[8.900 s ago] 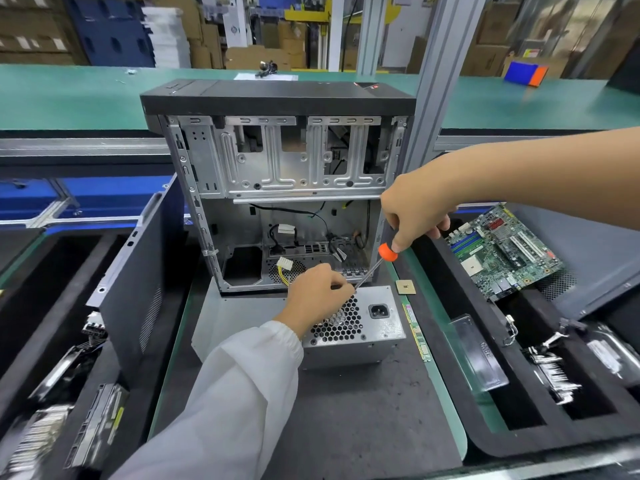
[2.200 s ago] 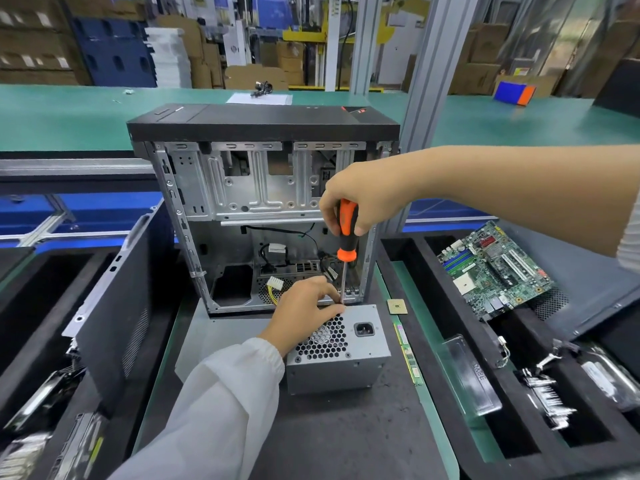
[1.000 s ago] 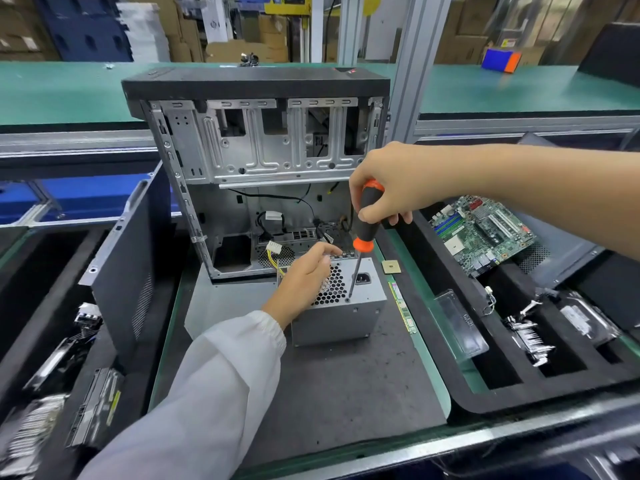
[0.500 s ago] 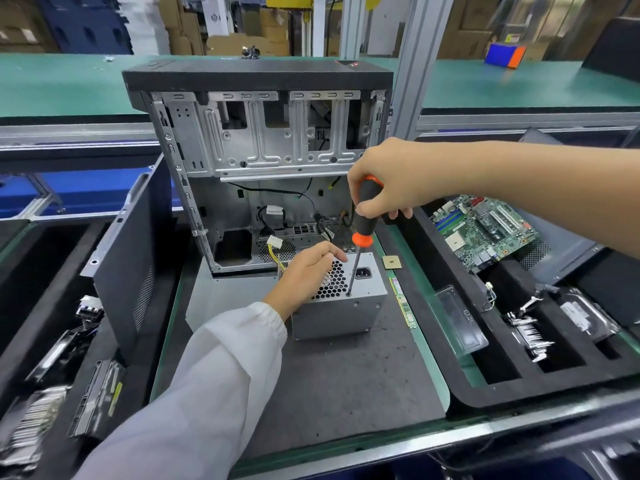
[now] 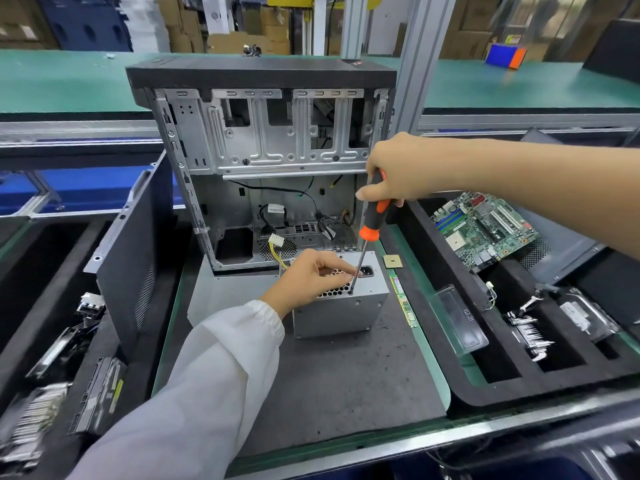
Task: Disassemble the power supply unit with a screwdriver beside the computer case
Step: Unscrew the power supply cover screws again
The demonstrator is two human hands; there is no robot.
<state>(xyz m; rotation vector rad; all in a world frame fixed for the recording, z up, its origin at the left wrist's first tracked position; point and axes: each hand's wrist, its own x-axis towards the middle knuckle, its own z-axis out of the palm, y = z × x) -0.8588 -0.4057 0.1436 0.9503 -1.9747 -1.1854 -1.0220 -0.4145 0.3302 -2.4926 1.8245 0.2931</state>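
Far left I see one black foam tray with metal parts in its slots; they are too blurred for me to count. Just right of it, one dark grey case side panel leans upright, apparently parked clear of the work.

At centre, one open steel computer case stands upright at the back of the dark grey work mat, with loose cables hanging inside. Directly in front of it, touching or nearly so, sits the single silver box-shaped power supply unit, grille face up. I judge it is set that way so the top screws can be reached from above.

My left hand, in a white sleeve, rests on the grille with curled fingers pressing down, thumb and forefinger close to the tool tip. I take this as steadying the box and guiding the blade.

One screwdriver with a black-and-orange handle stands nearly vertical, its tip in a screw point at the grille's near right corner. My right hand wraps the top of the handle from above, well placed for pushing down while turning.

Right of the unit lie one small gold square chip and one green memory stick. Beyond, a second black foam tray holds one green motherboard.
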